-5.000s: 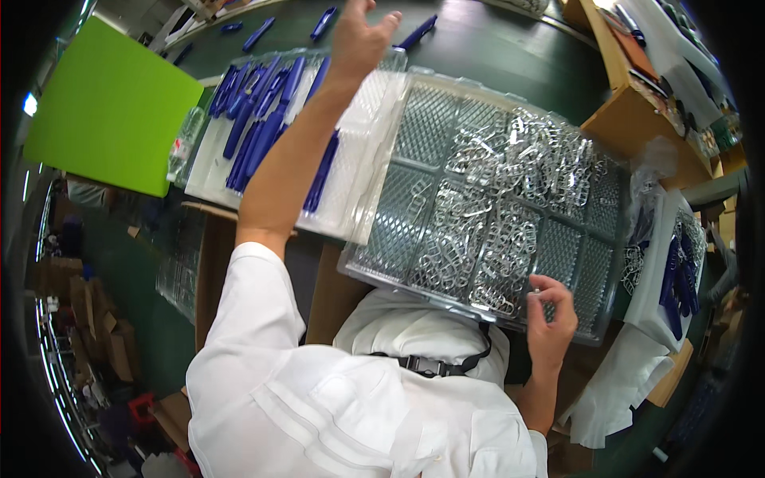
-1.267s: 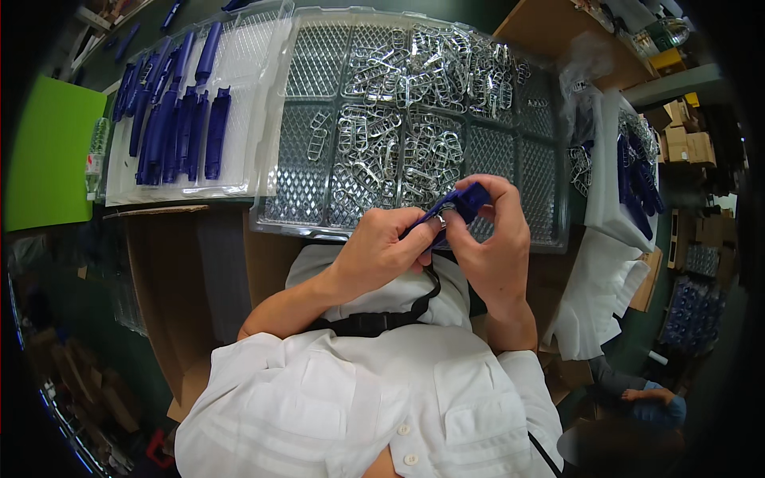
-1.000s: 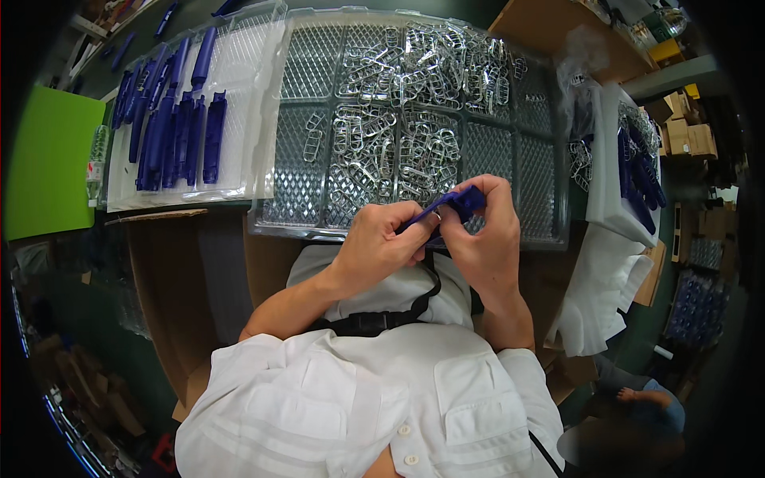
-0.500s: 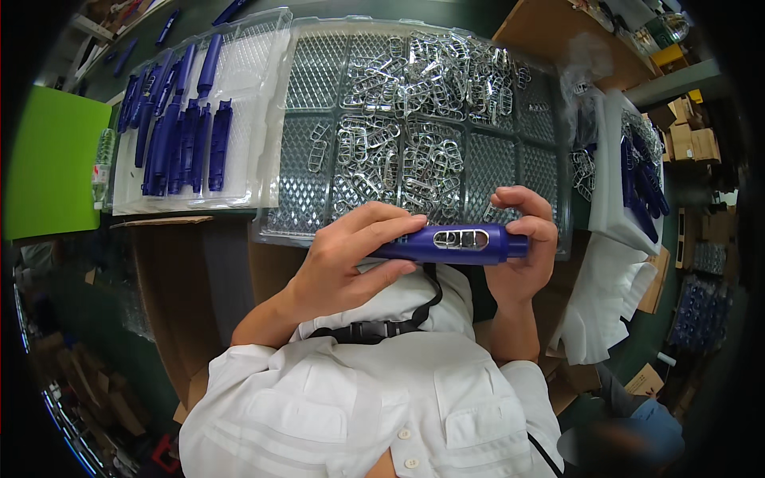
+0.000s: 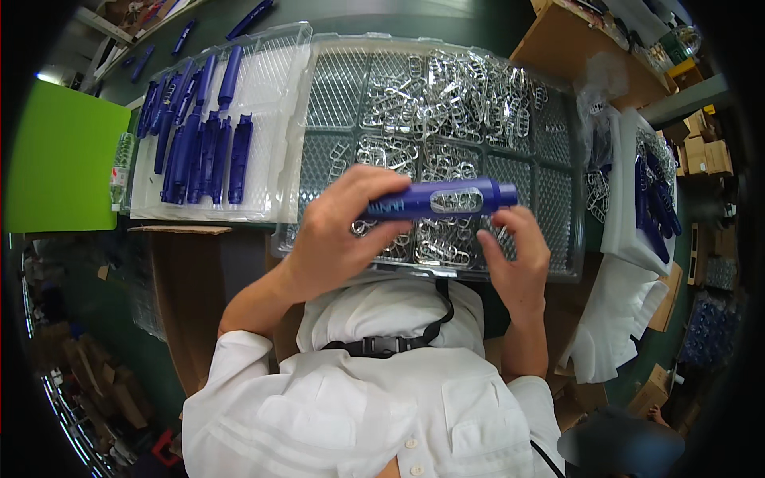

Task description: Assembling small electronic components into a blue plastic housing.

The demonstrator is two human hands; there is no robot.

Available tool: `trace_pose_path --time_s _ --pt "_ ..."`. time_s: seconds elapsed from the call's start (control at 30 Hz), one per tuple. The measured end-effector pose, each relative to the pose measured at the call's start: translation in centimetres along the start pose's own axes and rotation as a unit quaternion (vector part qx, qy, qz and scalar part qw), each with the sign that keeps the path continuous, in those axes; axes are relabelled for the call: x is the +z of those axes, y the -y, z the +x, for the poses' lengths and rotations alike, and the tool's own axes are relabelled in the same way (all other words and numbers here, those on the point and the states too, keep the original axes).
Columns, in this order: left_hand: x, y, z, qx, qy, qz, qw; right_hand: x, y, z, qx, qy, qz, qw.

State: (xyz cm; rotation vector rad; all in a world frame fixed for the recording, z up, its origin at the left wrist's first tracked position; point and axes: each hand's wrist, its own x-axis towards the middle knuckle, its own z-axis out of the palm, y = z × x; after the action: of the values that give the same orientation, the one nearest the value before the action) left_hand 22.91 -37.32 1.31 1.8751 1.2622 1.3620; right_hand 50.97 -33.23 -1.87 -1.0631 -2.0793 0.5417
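In my left hand (image 5: pixel 335 227) is a dark blue tubular housing (image 5: pixel 419 199), held level by its left end between fingers and thumb. A chrome oval frame (image 5: pixel 456 202) sits in the housing's side, and a narrower blue neck sticks out at its right end. My right hand (image 5: pixel 522 259) is just below that end, thumb and forefinger apart; whether a fingertip touches the housing I cannot tell. Beneath both hands lies a clear compartmented tray (image 5: pixel 510 171) with many loose chrome frames (image 5: pixel 478 95) heaped in its middle compartments.
At left, a white tray (image 5: pixel 271 187) holds several blue housing parts (image 5: pixel 239 159). Beside it stand a plastic bottle (image 5: pixel 121 171) and a bright green panel (image 5: pixel 68 159). To the right, a white foam box (image 5: pixel 625 199) contains blue parts and chrome frames. Cardboard boxes (image 5: pixel 590 48) stand at the back right.
My left hand has lifted the housing up and away from me over the tray. The right hand has come off the housing's end and dropped below it, its fingers parted.
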Motion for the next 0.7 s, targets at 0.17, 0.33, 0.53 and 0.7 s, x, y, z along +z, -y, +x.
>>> trace_pose_path --time_s 0.17,0.33,0.53,0.7 --pt "-4.0 7.3 12.5 -0.120 -0.095 0.130 0.980 1.1 0.7 -1.0 -0.060 0.122 -0.094 0.986" --pt "-13.3 23.8 22.1 -0.007 -0.206 0.231 0.951 2.3 2.1 -0.5 -0.055 0.171 -0.143 0.973" --pt "-16.2 9.7 14.6 -0.005 -0.360 0.171 0.917 2.2 2.0 -0.8 -0.049 0.213 -0.148 0.965" --pt "-20.4 5.7 -6.3 0.074 -0.453 0.167 0.873 2.7 2.1 0.4 -0.070 0.248 -0.121 0.959"
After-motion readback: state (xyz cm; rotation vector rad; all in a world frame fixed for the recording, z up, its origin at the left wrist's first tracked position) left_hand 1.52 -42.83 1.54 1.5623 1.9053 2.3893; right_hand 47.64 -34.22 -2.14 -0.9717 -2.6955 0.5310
